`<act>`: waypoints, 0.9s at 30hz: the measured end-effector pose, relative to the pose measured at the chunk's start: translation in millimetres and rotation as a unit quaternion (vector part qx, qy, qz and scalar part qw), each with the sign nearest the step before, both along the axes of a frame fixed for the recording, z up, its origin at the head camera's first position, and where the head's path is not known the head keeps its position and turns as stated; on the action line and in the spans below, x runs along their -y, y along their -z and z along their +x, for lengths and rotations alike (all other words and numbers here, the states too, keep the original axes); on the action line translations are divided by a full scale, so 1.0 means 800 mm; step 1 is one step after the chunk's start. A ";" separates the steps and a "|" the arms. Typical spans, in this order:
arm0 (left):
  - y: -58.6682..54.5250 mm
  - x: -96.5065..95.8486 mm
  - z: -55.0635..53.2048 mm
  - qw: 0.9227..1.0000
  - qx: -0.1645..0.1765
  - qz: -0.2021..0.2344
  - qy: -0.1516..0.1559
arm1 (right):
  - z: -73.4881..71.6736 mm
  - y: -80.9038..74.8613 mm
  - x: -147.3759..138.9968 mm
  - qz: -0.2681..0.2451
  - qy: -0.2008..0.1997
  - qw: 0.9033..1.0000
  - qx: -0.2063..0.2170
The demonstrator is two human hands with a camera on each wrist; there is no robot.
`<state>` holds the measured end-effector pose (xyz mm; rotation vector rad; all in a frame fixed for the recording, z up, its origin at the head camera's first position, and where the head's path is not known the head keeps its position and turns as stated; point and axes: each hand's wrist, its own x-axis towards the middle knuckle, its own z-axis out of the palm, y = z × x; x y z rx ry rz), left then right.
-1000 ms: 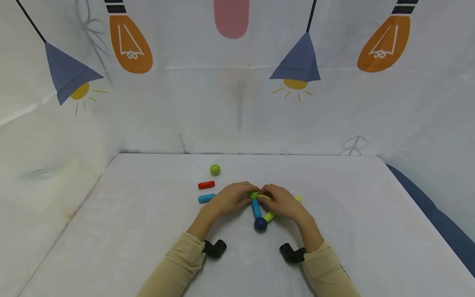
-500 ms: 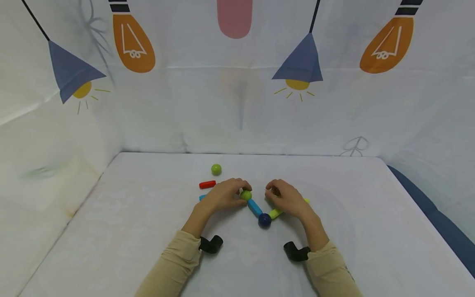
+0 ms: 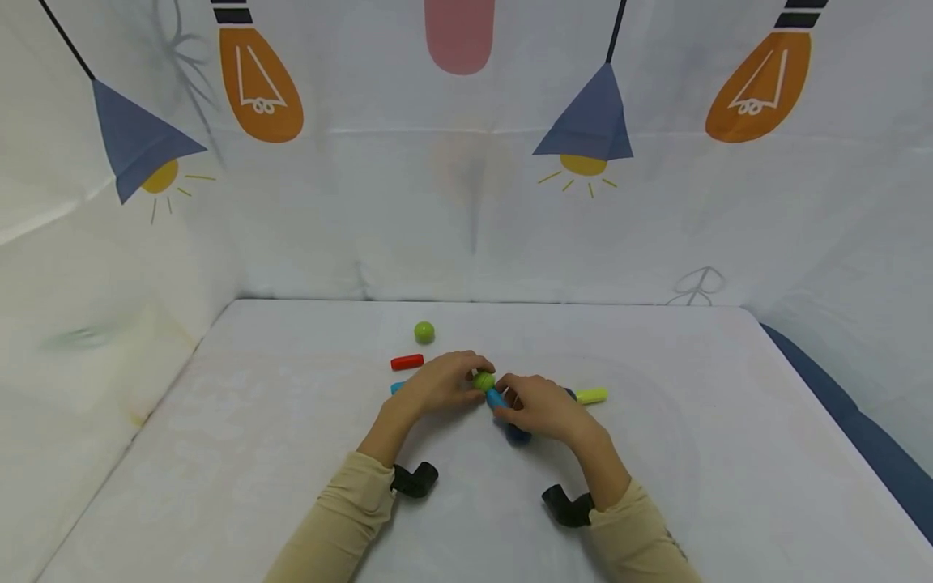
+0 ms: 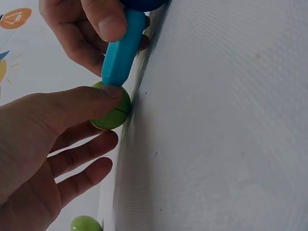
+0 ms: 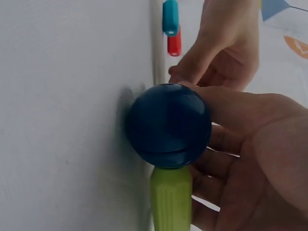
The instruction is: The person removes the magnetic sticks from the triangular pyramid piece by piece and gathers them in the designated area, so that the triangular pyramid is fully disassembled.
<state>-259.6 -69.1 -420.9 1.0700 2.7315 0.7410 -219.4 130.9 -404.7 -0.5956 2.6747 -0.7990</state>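
My left hand (image 3: 443, 382) pinches a green ball (image 4: 118, 114) between thumb and fingers, just above the table. Joined to that ball is a light blue rod (image 4: 120, 53), which my right hand (image 3: 547, 407) grips between thumb and fingers. The rod's other end meets a dark blue ball (image 5: 168, 126), close to my right palm. From this ball a yellow-green rod (image 5: 171, 199) runs on; in the head view my right hand hides it. Beyond the right hand another yellow rod (image 3: 592, 395) sticks out beside a partly hidden dark blue piece (image 3: 571, 394).
Left of my hands lie a loose green ball (image 3: 424, 331), a red rod (image 3: 406, 362) and a second light blue rod (image 3: 398, 389), partly covered by the left hand. A white table (image 3: 240, 453) bears everything, with a printed curtain (image 3: 350, 210) behind its far edge.
The hands came apart, swinging the green ball and blue rod leftward. Then my right hand moved left and took hold of the blue rod, while the left hand kept the ball.
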 end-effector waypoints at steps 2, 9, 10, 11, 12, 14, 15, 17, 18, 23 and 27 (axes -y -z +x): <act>0.001 -0.002 -0.001 1.000 -0.004 -0.005 0.000 | 0.000 0.003 0.000 -0.002 0.002 1.000 0.001; -0.002 -0.006 -0.007 0.998 -0.025 0.000 -0.056 | -0.001 0.004 0.001 -0.006 -0.036 0.999 0.007; -0.003 -0.006 -0.009 0.997 -0.026 0.004 -0.068 | -0.002 0.004 0.001 -0.004 -0.038 0.999 0.008; -0.005 -0.005 -0.011 0.996 -0.029 0.008 -0.079 | -0.002 0.004 0.001 -0.004 -0.040 0.999 0.008; -0.006 -0.005 -0.013 0.996 -0.030 0.013 -0.088 | -0.002 0.004 0.000 -0.006 -0.039 0.999 0.009; -0.009 -0.004 -0.020 0.994 -0.040 0.016 -0.100 | -0.003 0.003 -0.002 -0.008 -0.035 0.999 0.013; -0.010 -0.003 -0.024 0.993 -0.047 0.016 -0.104 | -0.003 0.003 -0.003 -0.009 -0.032 0.999 0.016; -0.012 -0.002 -0.034 0.992 -0.065 0.002 -0.108 | -0.003 0.001 -0.006 -0.008 -0.026 0.999 0.022; -0.013 -0.001 -0.040 0.991 -0.072 -0.008 -0.110 | -0.003 0.000 -0.007 -0.005 -0.023 0.999 0.025; -0.012 0.006 -0.066 0.985 -0.100 -0.056 -0.128 | -0.001 -0.006 -0.014 0.014 -0.020 0.999 0.031; -0.011 0.006 -0.078 0.983 -0.096 -0.084 -0.132 | 0.000 -0.013 -0.023 0.024 -0.021 0.998 0.052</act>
